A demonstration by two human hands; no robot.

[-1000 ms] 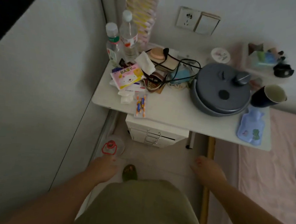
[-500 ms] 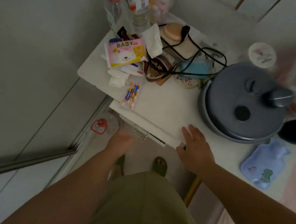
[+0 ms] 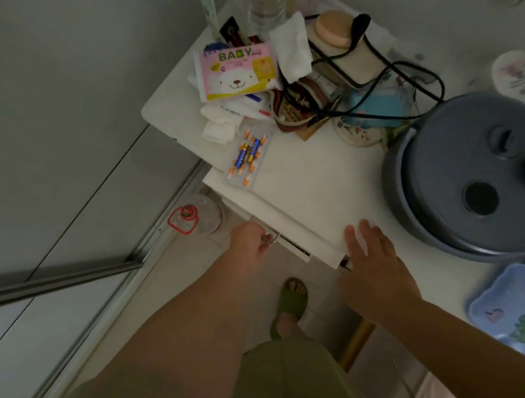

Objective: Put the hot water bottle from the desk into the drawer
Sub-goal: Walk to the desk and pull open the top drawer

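Left hand: newly closed on drawer handle; drawer still shut. Right hand: open, flat on worktop edge, empty. Hot water bottle: untouched, worktop's right end.

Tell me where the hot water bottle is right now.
The hot water bottle lies at the desk's right edge, just below the grey pot, untouched by either hand.

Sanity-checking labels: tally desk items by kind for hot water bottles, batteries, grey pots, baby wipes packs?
hot water bottle: 1
batteries: 2
grey pot: 1
baby wipes pack: 1
Total: 5
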